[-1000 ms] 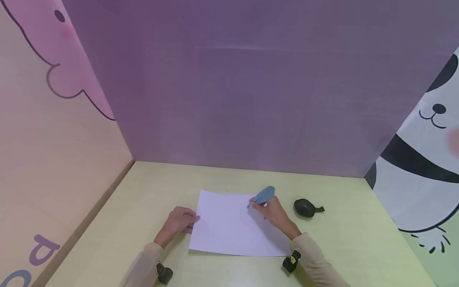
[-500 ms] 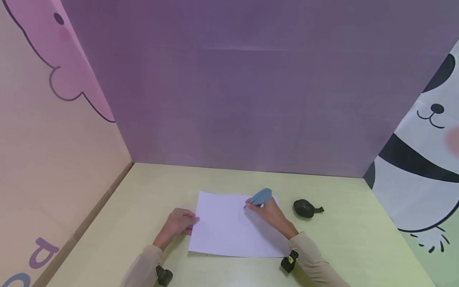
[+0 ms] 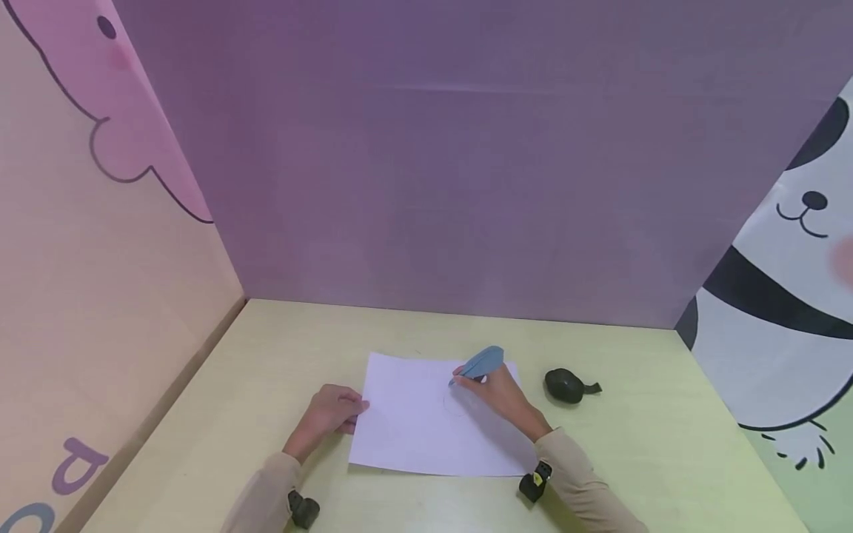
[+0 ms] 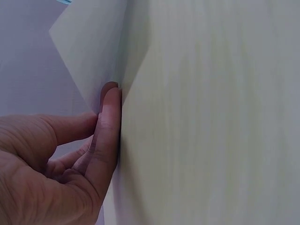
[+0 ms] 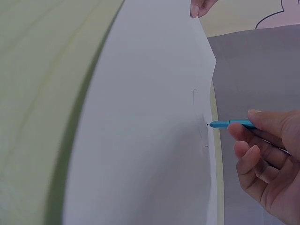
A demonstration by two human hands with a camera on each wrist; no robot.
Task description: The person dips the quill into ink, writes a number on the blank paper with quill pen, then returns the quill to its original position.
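Left hand (image 3: 331,416) | fingers flat, pinning white paper sheet (image 3: 426,429) at its 9 o'clock edge | right hand (image 3: 501,396) clamps blue pen (image 3: 478,365), tip on paper | I judge: press lightly.

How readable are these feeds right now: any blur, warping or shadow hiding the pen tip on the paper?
Head view: sharp, evenly lit, though walls bow at the edges. Right wrist view: pen tip crisp on the paper, which curves from lens distortion; the drawn line is faint. Left wrist view: left hand close and soft, casting a thin shadow along the paper edge.
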